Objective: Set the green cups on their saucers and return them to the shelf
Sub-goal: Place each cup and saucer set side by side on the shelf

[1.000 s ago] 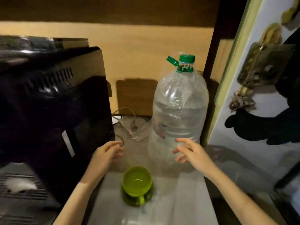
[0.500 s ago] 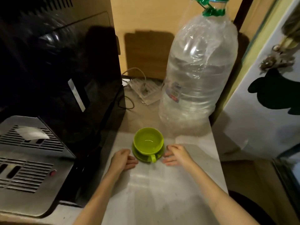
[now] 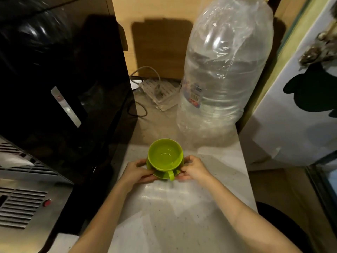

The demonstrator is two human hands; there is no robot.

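Our left hand and right hand grasp the saucer under the green cup, before the water bottle; next, we judge, a level lift toward the shelf

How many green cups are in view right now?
1: the green cup sits on its saucer on the counter, between the left hand and right hand. Others may be out of frame.
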